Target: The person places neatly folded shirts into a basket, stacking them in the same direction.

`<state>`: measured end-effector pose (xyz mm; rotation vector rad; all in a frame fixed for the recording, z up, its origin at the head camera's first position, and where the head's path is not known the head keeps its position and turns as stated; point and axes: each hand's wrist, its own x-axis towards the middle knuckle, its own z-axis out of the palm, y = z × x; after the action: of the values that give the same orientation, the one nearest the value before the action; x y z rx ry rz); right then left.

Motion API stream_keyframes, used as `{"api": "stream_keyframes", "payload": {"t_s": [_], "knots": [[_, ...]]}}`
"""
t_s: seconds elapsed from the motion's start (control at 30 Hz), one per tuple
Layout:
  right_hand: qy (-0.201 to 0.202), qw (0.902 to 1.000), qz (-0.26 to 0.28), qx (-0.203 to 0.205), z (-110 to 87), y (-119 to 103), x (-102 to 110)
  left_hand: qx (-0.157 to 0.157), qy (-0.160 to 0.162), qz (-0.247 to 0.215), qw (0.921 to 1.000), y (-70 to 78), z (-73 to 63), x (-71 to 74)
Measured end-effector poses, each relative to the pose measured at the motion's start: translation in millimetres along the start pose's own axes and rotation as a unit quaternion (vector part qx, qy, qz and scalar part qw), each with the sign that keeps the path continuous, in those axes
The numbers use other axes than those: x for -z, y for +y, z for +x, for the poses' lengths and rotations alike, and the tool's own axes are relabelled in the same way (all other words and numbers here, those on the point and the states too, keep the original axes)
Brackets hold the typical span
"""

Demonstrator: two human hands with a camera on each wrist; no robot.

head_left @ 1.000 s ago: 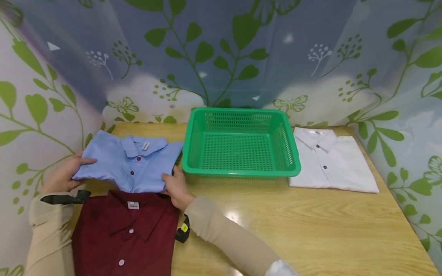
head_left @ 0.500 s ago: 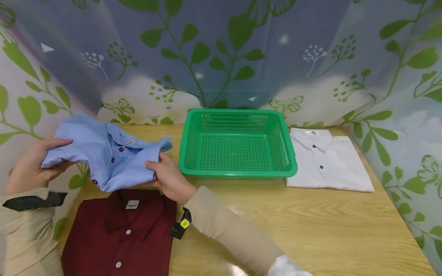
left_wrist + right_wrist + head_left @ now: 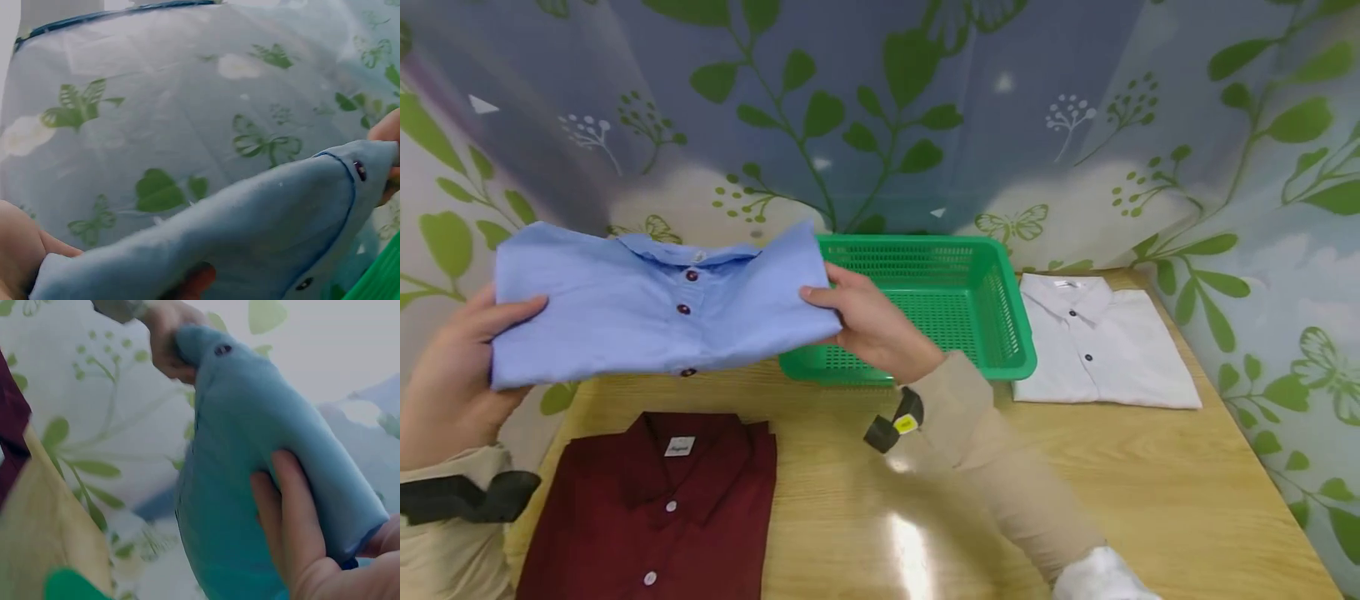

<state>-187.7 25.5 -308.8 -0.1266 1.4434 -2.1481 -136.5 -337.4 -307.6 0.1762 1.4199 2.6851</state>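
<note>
The blue shirt (image 3: 625,312) is up off the table (image 3: 1157,471), held in the air between both hands, its folded front facing the wearer and its dark buttons (image 3: 683,309) running down the middle. A second ago it lay low behind the red shirt (image 3: 647,525); half a second ago it sagged and bunched as it rose, and now it is drawn out nearly flat, so it seems fully picked up and ready to be carried, its fold apparently kept. The left hand (image 3: 456,379) pinches the shirt's left end, thumb on the front; the right hand (image 3: 872,321) pinches the right end, thumb in front and, in the right wrist view, two fingers against the other face. In the head view the right end overlaps the near left part of the green basket (image 3: 997,304); whether it hangs over the basket or short of it cannot be told. The red shirt lies nearer the wearer; the white shirt (image 3: 1105,342) lies to the basket's right.
</note>
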Motion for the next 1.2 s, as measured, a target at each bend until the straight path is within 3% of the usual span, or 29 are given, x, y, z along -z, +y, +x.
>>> {"api": "stream_keyframes", "payload": {"t_s": [0.13,0.33,0.53,0.73,0.9,1.0,1.2], "knots": [[-0.001,1.0000,-0.002,0.002,-12.9,-23.2,32.3,0.014,0.001,0.038,0.9992,-13.7,11.2,-29.3],[0.011,0.9999,0.006,0.004,-30.1,-49.0,76.9,0.058,-0.011,0.060,0.9965,-37.5,42.1,-73.6],[0.048,0.9988,0.007,0.003,-41.2,-61.2,119.3,0.084,-0.013,0.123,0.9889,-70.2,70.2,-103.9],[0.078,0.9967,-0.015,0.015,-49.2,-58.0,161.8,0.109,-0.031,0.142,0.9834,-110.3,100.6,-114.5],[0.113,0.9930,-0.026,0.022,-50.1,-38.8,192.0,0.135,-0.036,0.171,0.9753,-145.4,122.5,-115.8],[0.128,0.9916,-0.017,0.014,-47.0,-22.0,208.1,0.157,-0.033,0.181,0.9702,-167.5,131.0,-112.9],[0.151,0.9885,-0.006,0.003,-42.4,4.8,226.7,0.167,-0.023,0.173,0.9703,-203.5,137.5,-107.1]]}}
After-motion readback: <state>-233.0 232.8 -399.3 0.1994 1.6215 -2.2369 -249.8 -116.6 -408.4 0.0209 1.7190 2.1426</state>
